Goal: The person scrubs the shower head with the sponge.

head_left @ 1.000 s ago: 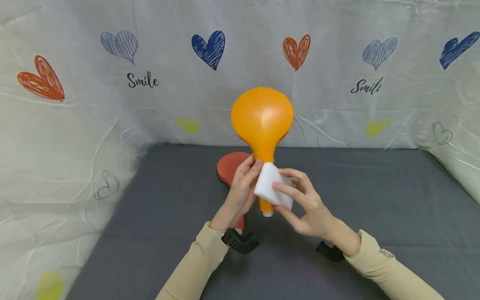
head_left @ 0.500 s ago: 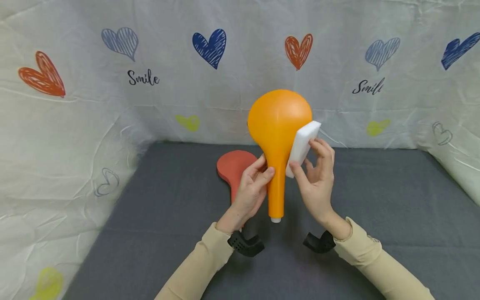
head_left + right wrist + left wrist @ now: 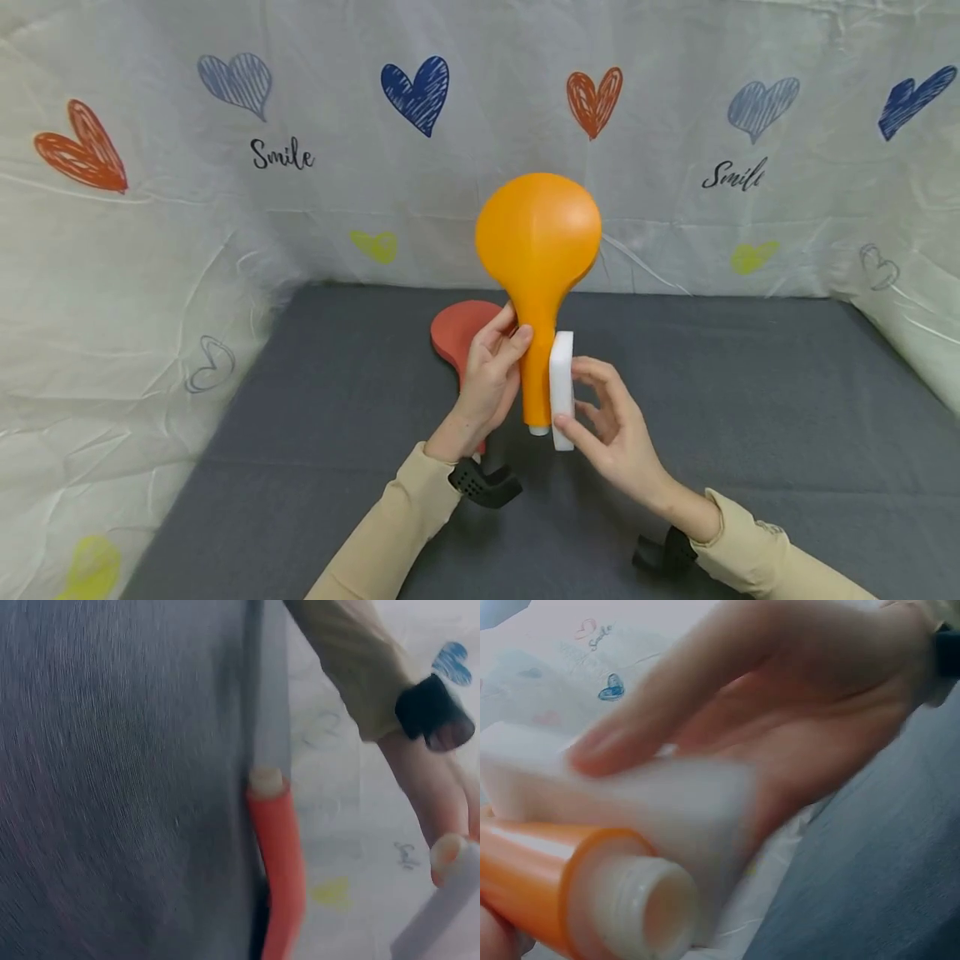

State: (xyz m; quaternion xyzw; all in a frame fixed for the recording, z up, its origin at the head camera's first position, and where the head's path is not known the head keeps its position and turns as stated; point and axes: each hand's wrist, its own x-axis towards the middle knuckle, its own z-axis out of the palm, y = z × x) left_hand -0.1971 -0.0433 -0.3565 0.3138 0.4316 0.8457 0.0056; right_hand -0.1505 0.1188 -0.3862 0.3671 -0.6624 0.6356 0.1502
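Observation:
My left hand (image 3: 489, 385) grips the neck of an orange paddle-shaped thing (image 3: 538, 229), thumb in front. It stands upright, with a broad rounded head, a long handle and a hollow white end (image 3: 664, 907). Against the right side of the handle is a white sponge block (image 3: 562, 392), stood on edge. My right hand (image 3: 618, 437) pinches that sponge between thumb and fingers. The left wrist view shows the sponge (image 3: 705, 799) blurred, lying along the handle beneath the right hand (image 3: 795, 697).
A red paddle-shaped thing (image 3: 454, 333) of similar form lies on the dark grey tablecloth (image 3: 750, 400), partly hidden behind my left hand. Behind the table hangs a pale sheet (image 3: 510, 108) printed with hearts. Black straps (image 3: 486, 485) sit on both wrists.
The sponge went from the front of the handle up to the head's right edge, then down beside the lower handle. The orange thing shifted right, then partly back left.

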